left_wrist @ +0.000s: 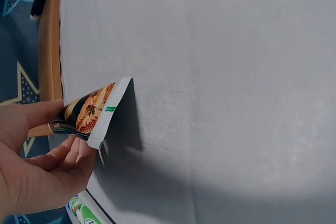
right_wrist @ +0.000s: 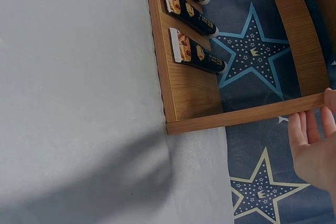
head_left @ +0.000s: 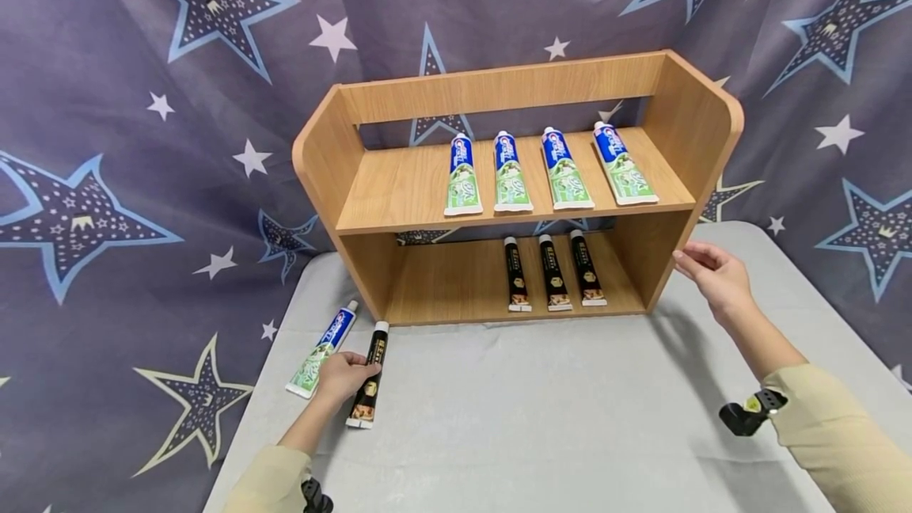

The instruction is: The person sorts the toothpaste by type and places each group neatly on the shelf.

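At the lower left of the head view, my left hand point(head_left: 345, 377) pinches a black toothpaste tube point(head_left: 368, 386) between thumb and fingers. Its crimped white end point(left_wrist: 111, 114) points away from the hand in the left wrist view. Just left of that hand, a blue-and-green toothpaste tube point(head_left: 324, 351) lies on the cloth. My right hand point(head_left: 720, 279) holds the front edge of the wooden shelf's point(head_left: 513, 224) right side panel, thumb on one side and fingers on the outer face. Several blue-and-green tubes point(head_left: 509, 172) lie in a row on the upper board.
Three black tubes point(head_left: 552, 271) lie side by side on the lower board, toward its right. The shelf stands at the back of a table under a pale grey cloth point(head_left: 541, 410). Behind it hangs a star-patterned curtain point(head_left: 178, 180).
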{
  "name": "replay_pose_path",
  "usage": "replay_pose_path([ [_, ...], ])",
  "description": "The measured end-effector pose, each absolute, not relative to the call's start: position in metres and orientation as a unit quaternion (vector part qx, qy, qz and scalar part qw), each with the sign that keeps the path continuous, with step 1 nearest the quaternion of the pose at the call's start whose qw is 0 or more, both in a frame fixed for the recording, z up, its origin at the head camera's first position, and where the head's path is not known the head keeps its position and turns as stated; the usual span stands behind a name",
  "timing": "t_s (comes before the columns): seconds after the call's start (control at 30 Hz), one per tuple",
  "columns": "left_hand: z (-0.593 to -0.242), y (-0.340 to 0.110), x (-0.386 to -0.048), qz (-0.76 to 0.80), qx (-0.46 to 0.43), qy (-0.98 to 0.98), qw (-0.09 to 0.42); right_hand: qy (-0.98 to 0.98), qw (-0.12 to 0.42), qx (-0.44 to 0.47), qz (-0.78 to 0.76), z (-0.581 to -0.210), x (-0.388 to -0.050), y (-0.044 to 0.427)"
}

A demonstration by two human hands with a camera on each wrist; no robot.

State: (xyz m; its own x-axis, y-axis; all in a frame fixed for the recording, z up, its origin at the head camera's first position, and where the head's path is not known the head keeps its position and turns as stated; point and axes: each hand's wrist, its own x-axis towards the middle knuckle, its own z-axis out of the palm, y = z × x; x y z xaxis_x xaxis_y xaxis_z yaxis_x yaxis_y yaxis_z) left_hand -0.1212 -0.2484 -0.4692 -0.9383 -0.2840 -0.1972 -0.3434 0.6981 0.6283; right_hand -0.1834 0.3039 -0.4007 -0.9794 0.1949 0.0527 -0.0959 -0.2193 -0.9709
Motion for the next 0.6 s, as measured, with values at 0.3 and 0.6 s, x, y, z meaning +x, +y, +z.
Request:
replay_pose_path([
  [0.3,-0.47,-0.245,-0.122,0.349,-0.161,0.922,0.038,-0.628,0.092,-0.037,0.772,-0.401,-0.185,0.305],
  [0.6,-0.463,-0.237,-0.126,0.39,-0.162,0.905,0.05,-0.629,0.093,-0.046,0.77,-0.403,-0.185,0.306],
])
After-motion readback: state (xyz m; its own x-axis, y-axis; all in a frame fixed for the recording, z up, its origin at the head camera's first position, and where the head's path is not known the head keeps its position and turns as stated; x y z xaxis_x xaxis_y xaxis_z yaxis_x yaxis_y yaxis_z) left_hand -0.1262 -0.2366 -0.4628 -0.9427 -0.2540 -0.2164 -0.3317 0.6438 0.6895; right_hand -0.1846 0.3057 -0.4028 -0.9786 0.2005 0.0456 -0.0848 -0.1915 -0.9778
